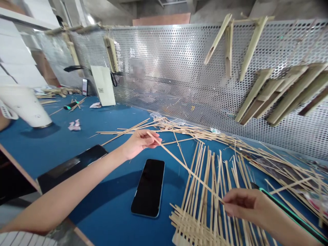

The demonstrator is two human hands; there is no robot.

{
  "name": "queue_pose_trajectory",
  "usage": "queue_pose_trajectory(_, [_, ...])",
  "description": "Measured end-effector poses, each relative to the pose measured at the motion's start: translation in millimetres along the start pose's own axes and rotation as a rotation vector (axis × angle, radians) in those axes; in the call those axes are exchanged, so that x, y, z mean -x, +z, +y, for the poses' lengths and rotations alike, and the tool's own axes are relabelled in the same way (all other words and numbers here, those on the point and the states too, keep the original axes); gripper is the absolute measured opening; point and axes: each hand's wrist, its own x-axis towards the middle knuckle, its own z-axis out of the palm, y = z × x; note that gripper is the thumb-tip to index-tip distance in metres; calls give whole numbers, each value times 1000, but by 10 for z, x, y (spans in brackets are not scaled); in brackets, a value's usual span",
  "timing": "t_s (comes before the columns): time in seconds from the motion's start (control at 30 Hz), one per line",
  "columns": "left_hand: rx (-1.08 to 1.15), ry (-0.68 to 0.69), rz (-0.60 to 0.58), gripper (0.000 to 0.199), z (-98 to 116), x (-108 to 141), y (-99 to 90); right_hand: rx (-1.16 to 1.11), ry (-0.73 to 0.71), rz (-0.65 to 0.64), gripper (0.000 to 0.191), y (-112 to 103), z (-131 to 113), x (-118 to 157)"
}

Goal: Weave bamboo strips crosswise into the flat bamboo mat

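a perforated metal panel (174,68) is standing behind a blue workbench (51,147), where a long bamboo strip (184,165) is stretching diagonally above a loose woven bamboo lattice (197,205); the left hand (140,144) and the right hand (246,205) are each pinching one end, fingers closed.

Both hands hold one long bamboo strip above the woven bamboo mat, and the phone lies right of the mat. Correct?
No: the head view shows the phone left of the woven bamboo mat, not right. The left hand and right hand do hold the long bamboo strip above it.
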Motion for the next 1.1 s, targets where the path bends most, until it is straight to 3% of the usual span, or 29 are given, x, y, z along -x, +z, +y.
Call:
queue_pose_trajectory(0.3, [-107, -110, -14, 19, -30, 85, 300, 50, -40, 61, 24, 104, -25, -56])
queue_pose_trajectory(0.67, [-170, -107, 172, 24, 76, -18, 77, 64, -99, 78, 22, -122, -35, -128])
queue_pose_trajectory(1.1, [-96, -115, 182, 7, 64, -79, 21, -139, -23, 95, 31, -375, -73, -3])
